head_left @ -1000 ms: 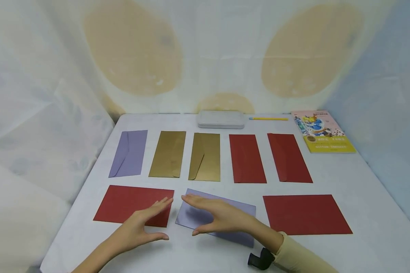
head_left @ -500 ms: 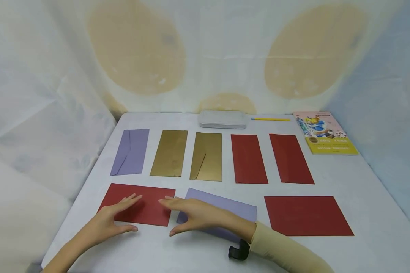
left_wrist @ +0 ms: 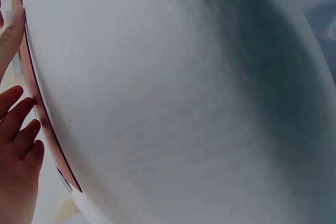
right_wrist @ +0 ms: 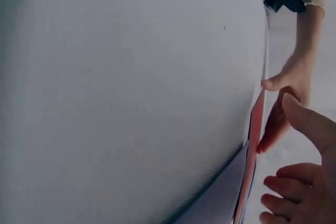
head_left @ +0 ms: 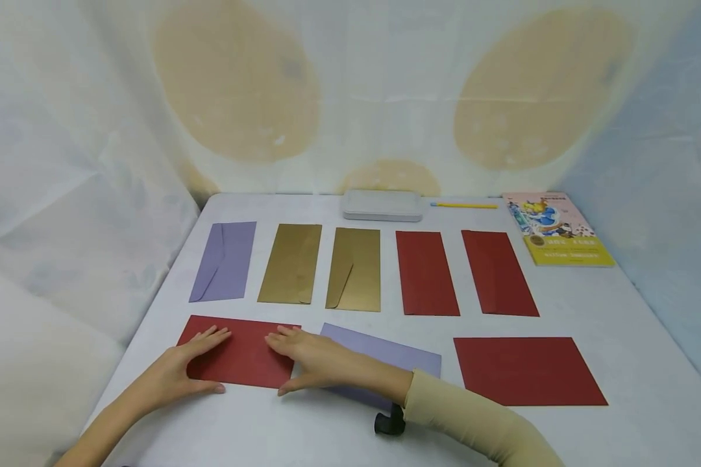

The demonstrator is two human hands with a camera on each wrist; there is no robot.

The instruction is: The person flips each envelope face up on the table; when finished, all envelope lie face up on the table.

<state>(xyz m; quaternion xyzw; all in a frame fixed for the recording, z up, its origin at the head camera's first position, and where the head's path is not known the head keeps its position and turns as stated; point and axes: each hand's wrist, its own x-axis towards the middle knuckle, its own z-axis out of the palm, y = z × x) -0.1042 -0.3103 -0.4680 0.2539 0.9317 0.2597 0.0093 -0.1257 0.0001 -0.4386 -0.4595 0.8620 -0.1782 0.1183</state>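
Observation:
A red envelope (head_left: 248, 353) lies flat at the front left of the table. My left hand (head_left: 172, 373) rests at its left end, fingers extended over the paper and thumb by the near edge. Over its right end is my right hand (head_left: 315, 357), with straight fingers on the surface and thumb at the near edge. Under the right wrist a lavender envelope (head_left: 385, 353) lies at a slant, partly hidden by the forearm. The left wrist view catches the red envelope's edge (left_wrist: 44, 116) beside the fingers; the right wrist view has both hands beside it.
Behind stands a row: lavender envelope (head_left: 224, 263), two gold envelopes (head_left: 291, 264), two red ones (head_left: 428, 272). Another red envelope (head_left: 528, 371) lies front right. A grey case (head_left: 382, 205), a pencil (head_left: 464, 205) and a book (head_left: 557, 228) are at the back.
Both hands have moved left and come down onto the front-left red envelope, the right one from above the slanted lavender envelope. The envelopes have stayed in place.

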